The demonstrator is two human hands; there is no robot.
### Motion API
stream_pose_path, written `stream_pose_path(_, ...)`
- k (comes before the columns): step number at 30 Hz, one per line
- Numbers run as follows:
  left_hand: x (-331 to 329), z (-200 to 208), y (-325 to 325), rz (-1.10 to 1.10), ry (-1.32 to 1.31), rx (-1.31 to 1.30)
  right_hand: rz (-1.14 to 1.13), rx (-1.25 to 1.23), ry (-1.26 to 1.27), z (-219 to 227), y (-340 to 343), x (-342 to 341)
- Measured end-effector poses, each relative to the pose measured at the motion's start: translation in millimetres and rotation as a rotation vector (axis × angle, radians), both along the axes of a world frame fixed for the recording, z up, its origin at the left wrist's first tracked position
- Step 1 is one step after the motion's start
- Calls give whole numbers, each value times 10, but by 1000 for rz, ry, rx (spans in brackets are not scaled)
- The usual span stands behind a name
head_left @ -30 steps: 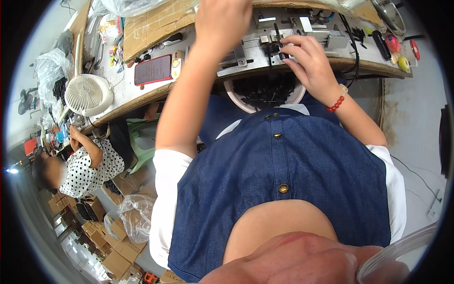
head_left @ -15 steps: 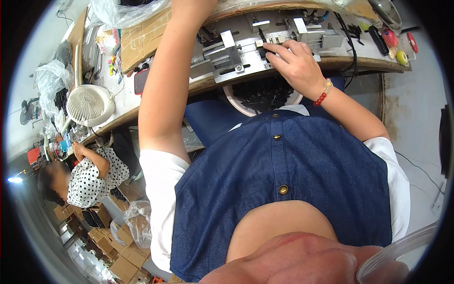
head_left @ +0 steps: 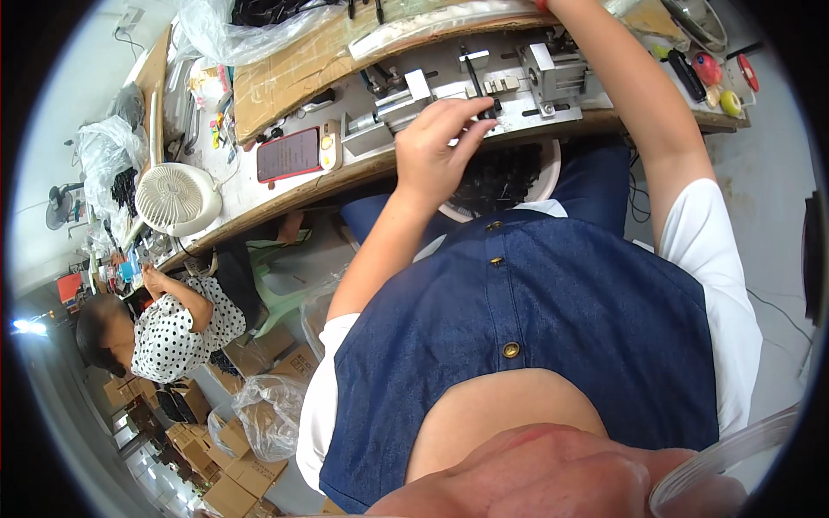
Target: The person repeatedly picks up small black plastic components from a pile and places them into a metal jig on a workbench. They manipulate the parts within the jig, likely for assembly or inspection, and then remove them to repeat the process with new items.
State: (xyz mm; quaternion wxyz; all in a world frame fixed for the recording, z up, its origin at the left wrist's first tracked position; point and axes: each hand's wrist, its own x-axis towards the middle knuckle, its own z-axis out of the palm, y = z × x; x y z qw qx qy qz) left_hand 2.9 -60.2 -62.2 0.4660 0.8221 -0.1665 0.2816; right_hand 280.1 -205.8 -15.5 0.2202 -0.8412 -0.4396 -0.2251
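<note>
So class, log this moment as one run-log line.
left hand: fingertips on metal jig | right hand: out of view, arm reaching over bench | bowl: on lap

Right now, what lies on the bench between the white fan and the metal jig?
In the head view, a red-cased phone lies between the white fan and the metal jig.

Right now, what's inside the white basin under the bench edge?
The white basin holds a heap of small black parts. The left hand and the bench edge cover its near and upper parts, so how full it is stays hidden.
</note>
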Motion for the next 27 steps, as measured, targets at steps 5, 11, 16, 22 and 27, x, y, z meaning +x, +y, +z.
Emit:
stream_pose_path(5,-98,-358,-89,98,81,114,-43,-77,125,200,224,-502)
stream_pose_path(11,11,-527,-161,141,38,153,92,218,214,291,-157,-770)
stream_pose_path(16,39,-492,-216,151,29,175,63,449,653,350,-434,-1104)
stream_pose_path(22,18,-450,-211,180,39,209,208,594,855,162,-563,-1567)
stream_pose_path(27,114,-140,-102,133,40,153,174,399,476,-136,-658,-2014)
